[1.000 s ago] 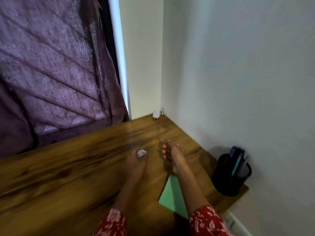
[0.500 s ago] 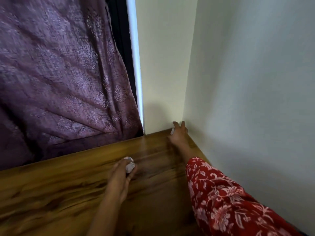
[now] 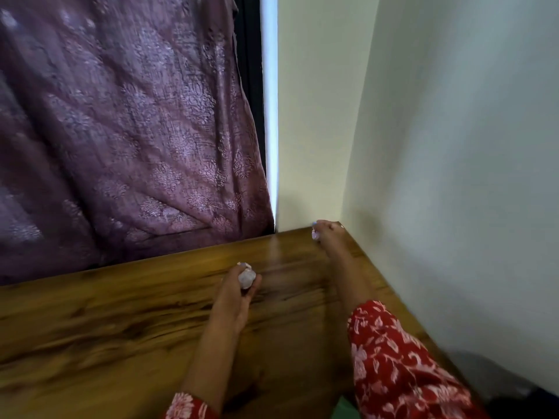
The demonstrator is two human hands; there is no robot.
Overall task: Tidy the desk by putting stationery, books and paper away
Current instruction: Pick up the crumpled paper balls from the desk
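Left hand (image 3: 233, 294) grips one paper ball (image 3: 246, 276); right hand (image 3: 328, 232) grasps another (image 3: 315, 234) in corner

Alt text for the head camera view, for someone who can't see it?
A person's right hand reaches a crumpled paper ball in the wooden desk's far corner; the left hand holds another paper wad.
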